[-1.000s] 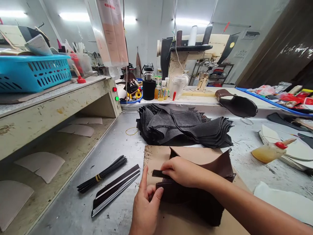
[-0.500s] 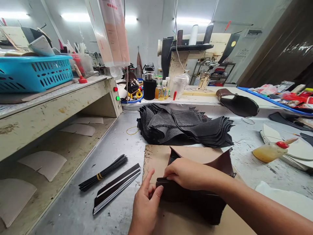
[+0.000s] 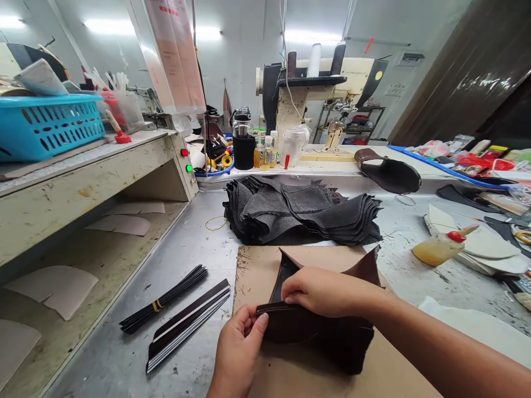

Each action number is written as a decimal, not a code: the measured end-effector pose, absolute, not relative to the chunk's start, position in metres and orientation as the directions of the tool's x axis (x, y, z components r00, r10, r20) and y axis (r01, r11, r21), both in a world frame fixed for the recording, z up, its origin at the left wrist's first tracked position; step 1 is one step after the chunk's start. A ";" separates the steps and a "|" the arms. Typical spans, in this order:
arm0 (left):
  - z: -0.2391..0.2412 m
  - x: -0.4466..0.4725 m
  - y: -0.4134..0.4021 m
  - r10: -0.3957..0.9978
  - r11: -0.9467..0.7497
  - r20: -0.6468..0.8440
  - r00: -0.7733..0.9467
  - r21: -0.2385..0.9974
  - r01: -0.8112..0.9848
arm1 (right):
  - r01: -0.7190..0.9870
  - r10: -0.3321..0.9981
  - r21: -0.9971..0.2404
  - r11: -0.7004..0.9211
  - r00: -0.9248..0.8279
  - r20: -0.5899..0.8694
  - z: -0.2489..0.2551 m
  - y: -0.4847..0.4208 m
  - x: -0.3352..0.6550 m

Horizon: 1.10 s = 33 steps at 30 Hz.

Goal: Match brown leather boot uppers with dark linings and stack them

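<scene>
A dark brown leather piece (image 3: 290,323), curved and with layered edges, stands over the tan board (image 3: 253,265) in front of me. My left hand (image 3: 238,342) pinches its left corner, thumb on the near face and fingers behind. Farther along the same top edge, my right hand (image 3: 319,293) grips the leather with its fingertips curled over it. Part of the piece is hidden under my right hand and forearm. Its pointed far flaps rise behind the hand. To the left lie a banded bundle of thin black strips (image 3: 174,296) and some wider dark strips (image 3: 188,326).
Behind the board lies a stack of dark grey felt-like pieces (image 3: 302,213). A glue bottle (image 3: 435,249) with a red cap tilts at the right, beside pale cut pieces (image 3: 493,249). A shelf (image 3: 83,188) runs along the left. A sewing machine (image 3: 290,105) stands beyond.
My left index finger was stretched up and has folded in behind the leather's corner. The right hand keeps its hold. The whole view has shifted slightly to the right.
</scene>
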<state>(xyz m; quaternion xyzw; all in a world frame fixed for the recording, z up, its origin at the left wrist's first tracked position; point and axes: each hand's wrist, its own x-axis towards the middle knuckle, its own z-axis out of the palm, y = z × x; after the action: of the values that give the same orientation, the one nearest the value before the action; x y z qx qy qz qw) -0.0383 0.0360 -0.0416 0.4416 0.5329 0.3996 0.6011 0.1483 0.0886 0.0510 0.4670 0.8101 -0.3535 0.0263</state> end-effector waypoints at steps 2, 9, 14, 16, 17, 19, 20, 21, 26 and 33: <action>-0.042 -0.039 0.036 0.949 0.294 -0.292 0.118 0.956 -0.007 | 0.763 0.734 -0.567 0.311 -0.571 -0.367 0.052 0.086 0.152; -0.009 -0.030 0.050 0.987 -0.036 -0.034 0.157 0.904 0.426 | 0.822 0.808 -0.467 0.325 -0.498 -0.315 0.050 0.067 0.146; 0.007 -0.010 0.054 0.922 -0.062 -0.161 0.351 0.836 0.545 | 0.831 0.968 -0.497 0.251 -0.201 0.151 0.044 0.028 0.188; 0.000 -0.008 0.044 0.905 0.060 -0.269 0.329 0.847 0.528 | 0.777 0.972 -0.629 0.027 0.127 0.199 0.032 0.004 0.217; -0.005 -0.008 0.036 0.882 0.123 -0.327 0.340 0.855 0.504 | 0.705 0.968 -0.705 -0.081 0.223 0.112 0.023 -0.009 0.228; -0.013 -0.009 0.019 0.820 0.223 -0.415 0.394 0.866 0.447 | 0.484 0.970 -0.851 -0.204 0.220 -0.107 0.005 -0.030 0.239; -0.016 -0.009 0.011 0.787 0.264 -0.446 0.427 0.869 0.419 | 0.351 0.970 -0.908 -0.228 0.167 -0.179 -0.003 -0.038 0.238; -0.016 -0.008 0.005 0.751 0.299 -0.471 0.462 0.867 0.398 | 0.226 0.969 -0.945 -0.236 0.126 -0.212 -0.009 -0.045 0.234; 0.001 0.013 -0.007 0.747 0.175 -0.402 0.529 0.887 0.427 | 0.067 0.977 -0.981 -0.183 0.125 -0.174 -0.006 -0.062 0.213; 0.005 0.049 -0.005 0.734 0.199 -0.382 0.562 0.912 0.360 | 0.194 0.994 -0.977 -0.091 0.077 -0.077 0.002 -0.074 0.216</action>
<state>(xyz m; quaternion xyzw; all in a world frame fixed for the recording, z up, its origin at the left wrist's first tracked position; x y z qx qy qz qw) 0.0494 -0.0049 0.0054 0.6154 0.4441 0.1475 0.6342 0.2159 -0.0743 0.0016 0.5848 0.5078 -0.4510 -0.4436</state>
